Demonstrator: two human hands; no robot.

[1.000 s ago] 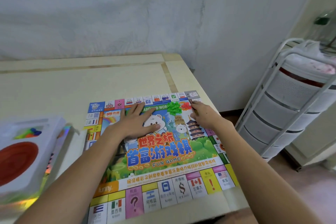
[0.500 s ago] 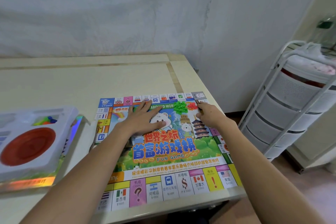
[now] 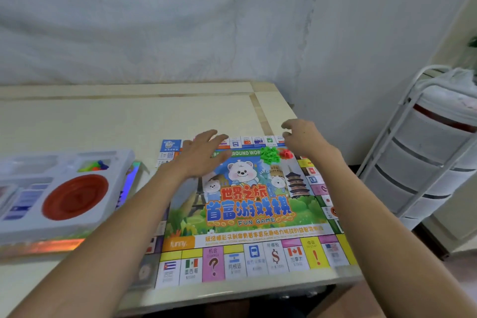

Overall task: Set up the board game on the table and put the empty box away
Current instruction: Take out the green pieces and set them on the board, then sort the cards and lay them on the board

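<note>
Hands hover spread and empty, left hand (image 3: 200,155) and right hand (image 3: 303,137) over the board (image 3: 247,214), so you lift away gently without scattering the green pieces (image 3: 269,155).

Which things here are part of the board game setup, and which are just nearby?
Job:
colourful square game board
green plastic houses
red plastic pieces
grey plastic box tray with red round dish
cream table

Nearby:
white drawer trolley
white wall sheet
</note>
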